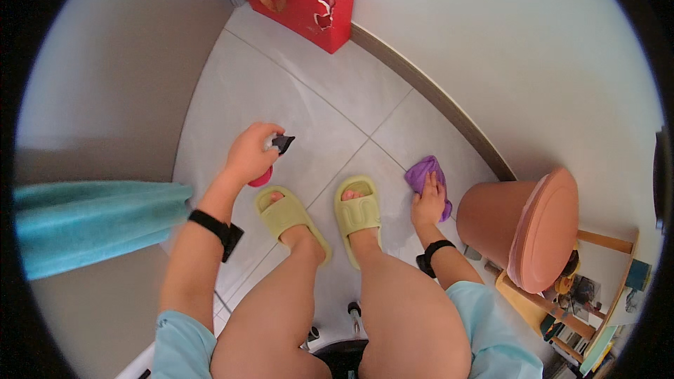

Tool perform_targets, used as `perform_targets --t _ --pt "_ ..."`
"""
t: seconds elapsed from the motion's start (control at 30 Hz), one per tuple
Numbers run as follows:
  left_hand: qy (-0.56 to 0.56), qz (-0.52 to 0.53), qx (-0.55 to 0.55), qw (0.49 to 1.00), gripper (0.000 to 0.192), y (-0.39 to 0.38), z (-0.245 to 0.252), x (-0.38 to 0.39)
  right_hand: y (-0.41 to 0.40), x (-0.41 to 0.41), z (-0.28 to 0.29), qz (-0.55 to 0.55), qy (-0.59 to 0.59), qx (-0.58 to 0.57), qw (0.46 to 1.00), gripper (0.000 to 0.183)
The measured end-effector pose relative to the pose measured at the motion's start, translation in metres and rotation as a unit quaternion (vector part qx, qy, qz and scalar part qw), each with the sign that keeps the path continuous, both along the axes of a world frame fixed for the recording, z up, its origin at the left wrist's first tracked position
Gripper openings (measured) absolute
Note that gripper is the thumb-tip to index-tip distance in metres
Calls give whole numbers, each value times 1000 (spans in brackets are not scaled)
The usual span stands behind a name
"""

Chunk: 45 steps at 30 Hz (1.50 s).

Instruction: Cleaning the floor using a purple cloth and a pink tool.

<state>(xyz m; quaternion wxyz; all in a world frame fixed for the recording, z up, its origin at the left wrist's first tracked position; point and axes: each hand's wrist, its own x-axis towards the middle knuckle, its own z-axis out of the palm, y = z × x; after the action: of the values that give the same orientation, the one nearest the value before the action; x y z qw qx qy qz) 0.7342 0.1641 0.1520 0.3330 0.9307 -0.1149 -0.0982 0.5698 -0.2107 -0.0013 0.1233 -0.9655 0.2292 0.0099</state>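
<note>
My left hand [253,152] is wrapped around what looks like a spray bottle [283,143] with a dark head. A pink part shows below the palm, and the fingers hide most of the rest. On the right, my right hand [430,202] presses flat on a crumpled purple cloth [424,171], which lies on the grey tiled floor [326,131]. Between the two hands are my feet in yellow-green slide sandals [358,208]. The bottle is above the floor, in front of the left sandal.
A red paper gift bag [300,5] with a torn corner stands by the wall. To the right is a lidded pinkish-brown bin [495,210], beside a wooden shelf [568,321] holding small items. A turquoise towel [100,221] hangs at left. Beneath me, a stool's caster [354,309] shows.
</note>
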Motion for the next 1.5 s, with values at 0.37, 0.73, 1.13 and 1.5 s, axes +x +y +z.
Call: perform_targets --t 0.37,0.73,1.13,1.5 --pt "170 160 -192 953 29 -31 -47 33 93 138 40 118 41 55 991 63" --pt "216 226 -184 932 31 37 -67 49 -73 62 -5 -159 -26 -127 979 51" --pt "256 273 -190 908 31 78 -76 43 46 248 2 -272 -75 6 959 47" --pt "243 247 -198 917 31 54 -91 53 27 176 15 99 -229 49 967 38"
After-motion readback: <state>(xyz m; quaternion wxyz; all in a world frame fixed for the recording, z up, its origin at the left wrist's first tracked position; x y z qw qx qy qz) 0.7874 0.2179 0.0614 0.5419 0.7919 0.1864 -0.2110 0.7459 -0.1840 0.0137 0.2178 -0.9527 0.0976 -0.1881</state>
